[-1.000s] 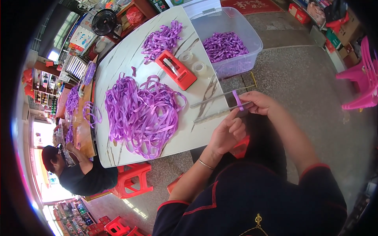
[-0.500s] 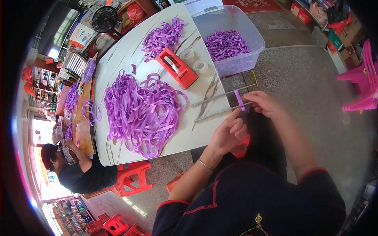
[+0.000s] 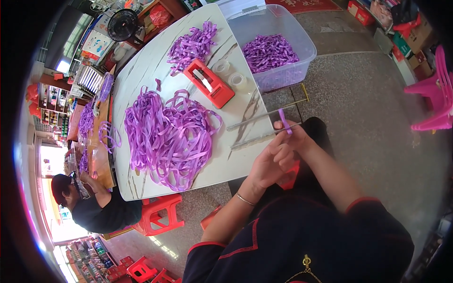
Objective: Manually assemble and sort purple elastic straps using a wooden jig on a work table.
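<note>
A short purple ribbon [image 3: 284, 121] stands across two thin metal rods [image 3: 245, 124] that reach past the right edge of the marble-patterned table [image 3: 141, 70]. My left hand [image 3: 270, 162] is closed, its index finger and thumb up against the lower part of the ribbon. Close behind it, my right hand [image 3: 299, 139] has its fingers bent round the same ribbon, its fingertips partly hidden. The two hands touch or nearly touch. A large heap of loose purple ribbons [image 3: 165, 137] lies on the table left of the rods.
A red tape dispenser [image 3: 218, 93] and two clear tape rolls [image 3: 237, 80] sit beyond the rods. Farther back lies a pile of small purple ribbon pieces [image 3: 192, 46]. A clear plastic tub [image 3: 306, 56] holds more pieces. Another person [image 3: 96, 207] sits at the left near a red stool [image 3: 160, 214].
My right hand has moved left and down, closer to my left hand. The ribbon now leans and its lower end sits between the hands. My left hand has shifted slightly.
</note>
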`<state>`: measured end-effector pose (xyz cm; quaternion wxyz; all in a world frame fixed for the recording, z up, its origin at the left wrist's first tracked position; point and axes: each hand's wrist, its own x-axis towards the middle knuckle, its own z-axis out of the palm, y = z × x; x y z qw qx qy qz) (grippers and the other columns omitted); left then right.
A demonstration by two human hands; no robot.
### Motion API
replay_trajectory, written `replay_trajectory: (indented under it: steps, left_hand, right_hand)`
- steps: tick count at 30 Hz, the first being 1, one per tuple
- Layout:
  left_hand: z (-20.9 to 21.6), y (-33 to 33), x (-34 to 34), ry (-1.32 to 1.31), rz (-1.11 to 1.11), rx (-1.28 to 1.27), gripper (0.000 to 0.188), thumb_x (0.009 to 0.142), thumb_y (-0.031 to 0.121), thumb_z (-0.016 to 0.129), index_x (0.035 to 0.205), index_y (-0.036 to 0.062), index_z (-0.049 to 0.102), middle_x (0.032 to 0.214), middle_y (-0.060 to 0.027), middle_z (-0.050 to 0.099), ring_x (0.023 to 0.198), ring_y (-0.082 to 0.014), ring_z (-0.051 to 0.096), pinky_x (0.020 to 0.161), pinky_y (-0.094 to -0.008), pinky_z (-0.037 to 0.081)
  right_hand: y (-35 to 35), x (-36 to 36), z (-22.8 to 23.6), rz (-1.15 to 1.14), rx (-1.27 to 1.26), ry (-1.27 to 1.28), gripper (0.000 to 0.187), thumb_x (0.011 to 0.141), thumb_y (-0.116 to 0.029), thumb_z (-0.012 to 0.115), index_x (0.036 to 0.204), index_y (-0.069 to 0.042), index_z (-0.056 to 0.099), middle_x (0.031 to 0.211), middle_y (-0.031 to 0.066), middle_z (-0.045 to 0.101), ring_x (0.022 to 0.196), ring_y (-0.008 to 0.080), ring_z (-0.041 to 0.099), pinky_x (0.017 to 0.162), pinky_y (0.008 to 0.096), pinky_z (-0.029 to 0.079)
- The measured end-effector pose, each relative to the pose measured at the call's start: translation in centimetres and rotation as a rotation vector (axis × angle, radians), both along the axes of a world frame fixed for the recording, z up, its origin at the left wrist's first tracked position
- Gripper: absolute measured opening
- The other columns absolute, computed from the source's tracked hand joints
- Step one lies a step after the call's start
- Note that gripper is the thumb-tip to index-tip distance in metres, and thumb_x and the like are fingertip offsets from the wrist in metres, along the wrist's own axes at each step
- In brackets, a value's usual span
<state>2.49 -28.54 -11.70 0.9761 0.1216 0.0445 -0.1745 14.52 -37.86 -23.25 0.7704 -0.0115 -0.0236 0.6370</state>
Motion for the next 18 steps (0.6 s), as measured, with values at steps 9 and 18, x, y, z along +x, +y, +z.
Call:
replay_trajectory:
  steps: [9, 18]
  left_hand:
    - [0.2, -0.1, -0.2, 0.049, 0.045, 0.003, 0.047, 0.083, 0.01, 0.039, 0.13, 0.0055, 0.037, 0.058, 0.0036, 0.029, 0.057, -0.0092, 0.031, 0.056, -0.0223, 0.029]
    - [-0.1, 0.1, -0.3, 0.044, 0.028, -0.028, 0.043, 0.084, 0.009, 0.04, 0.127, 0.0111, 0.043, 0.059, 0.003, 0.028, 0.059, -0.0104, 0.031, 0.058, -0.0237, 0.03]
  right_hand:
    - [-0.9, 0.3, 3.1, -0.052, -0.359, -0.274, 0.022, 0.089, -0.028, 0.051, 0.094, -0.008, 0.058, 0.071, 0.0004, 0.058, 0.061, 0.0062, 0.054, 0.051, 0.0205, 0.041]
    - [-3.4, 0.0, 11.7, -0.563, -1.291, -1.453, 0.036, 0.081, -0.042, 0.058, 0.075, -0.007, 0.061, 0.066, 0.0017, 0.053, 0.06, 0.0139, 0.054, 0.051, 0.0306, 0.04]
